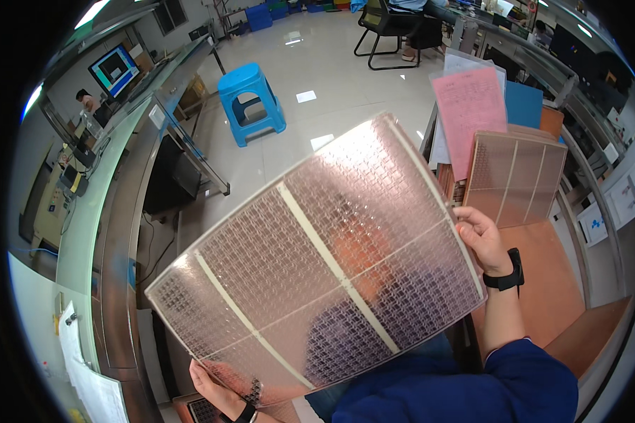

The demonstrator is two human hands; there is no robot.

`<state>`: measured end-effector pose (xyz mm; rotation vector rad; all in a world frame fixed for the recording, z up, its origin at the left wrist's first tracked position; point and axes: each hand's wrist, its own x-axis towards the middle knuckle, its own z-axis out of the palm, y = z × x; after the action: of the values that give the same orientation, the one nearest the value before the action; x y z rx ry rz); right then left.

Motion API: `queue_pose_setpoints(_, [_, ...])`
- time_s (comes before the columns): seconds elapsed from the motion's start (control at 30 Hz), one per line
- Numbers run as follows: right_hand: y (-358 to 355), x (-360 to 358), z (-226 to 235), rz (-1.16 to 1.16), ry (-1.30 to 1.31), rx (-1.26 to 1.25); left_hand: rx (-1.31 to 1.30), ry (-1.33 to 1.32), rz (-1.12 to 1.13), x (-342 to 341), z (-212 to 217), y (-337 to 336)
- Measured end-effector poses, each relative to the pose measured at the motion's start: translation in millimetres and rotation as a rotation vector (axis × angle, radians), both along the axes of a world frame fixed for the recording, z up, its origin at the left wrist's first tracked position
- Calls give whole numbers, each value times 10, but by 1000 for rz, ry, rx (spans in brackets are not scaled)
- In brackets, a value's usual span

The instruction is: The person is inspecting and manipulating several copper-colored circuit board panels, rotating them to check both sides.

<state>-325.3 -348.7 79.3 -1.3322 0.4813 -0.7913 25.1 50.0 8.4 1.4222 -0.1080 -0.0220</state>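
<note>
A large copper-coloured circuit board panel (254, 261) with a fine repeating pattern and pale dividing strips is held up, tilted, in front of me. My left hand (215, 388) is closed on its lower left edge, with part of the fingers hidden by the panel. At the right edge, my right hand (481, 240) grips the panel between thumb and fingers. The shiny surface shows a blurred reflection. Beyond my right hand, similar panels (518, 176) stand upright in a stack, with a pink paper sheet (470, 113) beside them.
A blue plastic stool (250, 102) stands on the floor ahead. Along the left runs a long workbench (109, 233) with a monitor (114, 70) farther back. A brown board surface (543, 268) lies at my right. Another person sits on a black chair (395, 32) at the back.
</note>
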Motion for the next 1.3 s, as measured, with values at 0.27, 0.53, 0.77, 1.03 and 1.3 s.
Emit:
queue_pose_setpoints(0.27, [-598,-77,-362,-268,-306,-123,-378,-228,-392,144,42,-136])
queue_pose_setpoints(0.53, [-671,36,-765,94,-642,68,-449,384,-195,-407,489,-929])
queue_pose_setpoints(0.77, [-333,-12,-499,-141,-543,349,-655,399,-293,-760,699,-1236])
queue_pose_setpoints(1.03, [-389,-20,-554,-76,-575,394,-462,429,-544,-583,217,-936])
queue_pose_setpoints(1.3, [376,127,-173,-24,-782,574,-702,362,-533,-799,401,-1300])
